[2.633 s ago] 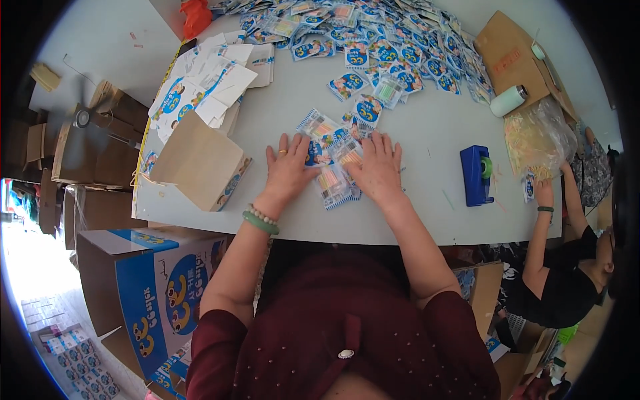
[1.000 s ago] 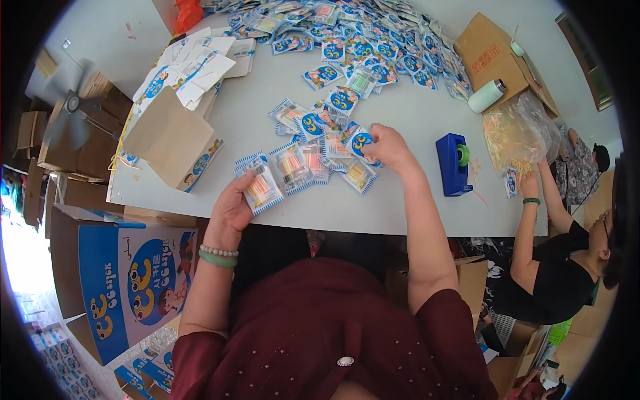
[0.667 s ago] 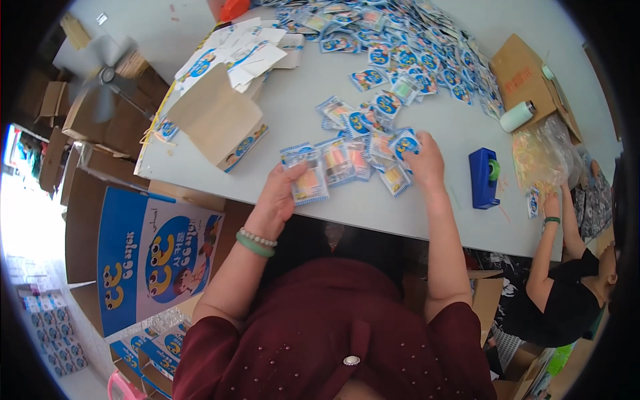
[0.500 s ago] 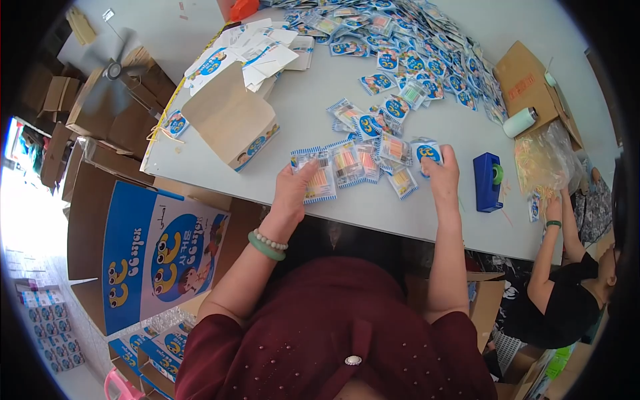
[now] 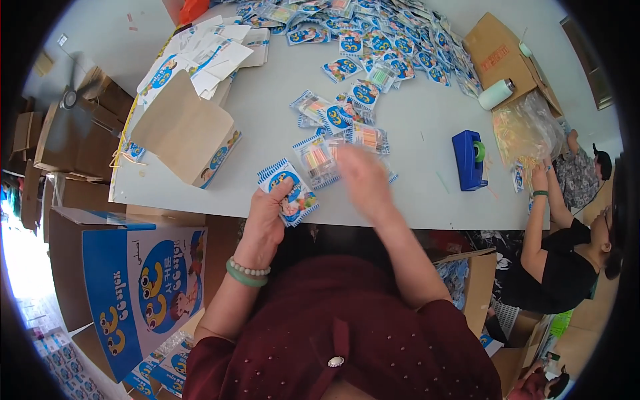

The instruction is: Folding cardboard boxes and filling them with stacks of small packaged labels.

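Blue and white print is shown on a large carton [image 5: 143, 287] at the far left, below and to the left of the left grip [image 5: 265, 217]. Higher up, also to the left of that grip, a small open box [image 5: 180, 127] with a plain tan inside is set on the desk [image 5: 280, 80], and white card pieces [image 5: 213, 57] are piled behind it. A blue-and-white packet [image 5: 299, 202] is pinched in the left grip, the thumb laid across its front, over the desk's near edge. In the earlier frame, coloured sticks behind a clear window were seen in that grip; now a printed blue oval is turned upward.

Just right of the left grip, loose packets [image 5: 317, 160] are spread in an overlapping cluster. The right grip [image 5: 365, 180] is blurred over the cluster's right part, so whether anything is grasped cannot be told. Earlier, a blue-printed packet was pinched there, just right of the cluster; the grip has since been brought leftward.

Beyond the right grip, a large heap of packets [image 5: 380, 40] is spread. To that grip's right, a blue tape dispenser [image 5: 467, 163] is placed, and farther right a co-worker's hand [image 5: 540, 180] is seen below a clear bag [image 5: 527, 130].
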`<state>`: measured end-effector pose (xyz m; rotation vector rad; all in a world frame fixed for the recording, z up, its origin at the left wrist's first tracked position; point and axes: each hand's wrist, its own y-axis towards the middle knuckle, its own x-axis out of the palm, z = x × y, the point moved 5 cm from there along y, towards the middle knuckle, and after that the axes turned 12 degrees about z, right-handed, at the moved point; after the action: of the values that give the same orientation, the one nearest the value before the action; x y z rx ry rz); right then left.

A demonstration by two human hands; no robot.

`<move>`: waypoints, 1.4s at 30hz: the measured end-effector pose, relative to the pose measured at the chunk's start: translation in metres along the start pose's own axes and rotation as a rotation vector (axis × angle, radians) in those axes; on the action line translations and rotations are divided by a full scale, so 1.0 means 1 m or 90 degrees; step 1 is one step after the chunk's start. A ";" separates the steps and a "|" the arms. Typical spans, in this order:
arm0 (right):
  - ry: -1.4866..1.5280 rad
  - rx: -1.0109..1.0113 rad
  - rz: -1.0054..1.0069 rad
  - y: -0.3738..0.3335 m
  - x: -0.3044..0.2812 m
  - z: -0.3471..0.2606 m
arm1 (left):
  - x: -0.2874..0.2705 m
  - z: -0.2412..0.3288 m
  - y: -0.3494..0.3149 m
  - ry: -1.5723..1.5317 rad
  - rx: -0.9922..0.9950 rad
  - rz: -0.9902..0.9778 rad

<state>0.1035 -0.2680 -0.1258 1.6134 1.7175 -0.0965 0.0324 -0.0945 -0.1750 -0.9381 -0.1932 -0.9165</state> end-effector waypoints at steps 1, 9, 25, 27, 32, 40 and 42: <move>-0.111 0.008 0.087 0.014 -0.017 0.018 | -0.004 -0.002 0.004 0.012 -0.012 -0.011; -0.156 0.152 -0.046 0.061 -0.055 0.094 | -0.007 -0.002 0.008 0.022 -0.043 -0.010; 0.193 0.347 -0.109 0.050 -0.086 0.106 | -0.004 -0.005 0.007 0.069 0.006 -0.016; 0.261 0.283 -0.154 0.049 -0.065 0.083 | -0.004 -0.003 0.005 0.070 0.005 -0.027; -0.308 0.223 -0.171 0.045 -0.058 0.068 | -0.003 -0.004 0.005 0.075 0.022 -0.006; 0.013 0.280 -0.012 0.025 -0.069 0.051 | 0.003 -0.008 -0.001 0.077 0.026 0.017; 0.248 0.356 -0.012 0.012 -0.049 0.033 | 0.008 -0.009 -0.004 0.073 0.087 -0.031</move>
<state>0.1250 -0.3238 -0.1168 2.1276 2.1304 -0.3118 0.0325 -0.1068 -0.1737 -0.7544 -0.1790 -0.9868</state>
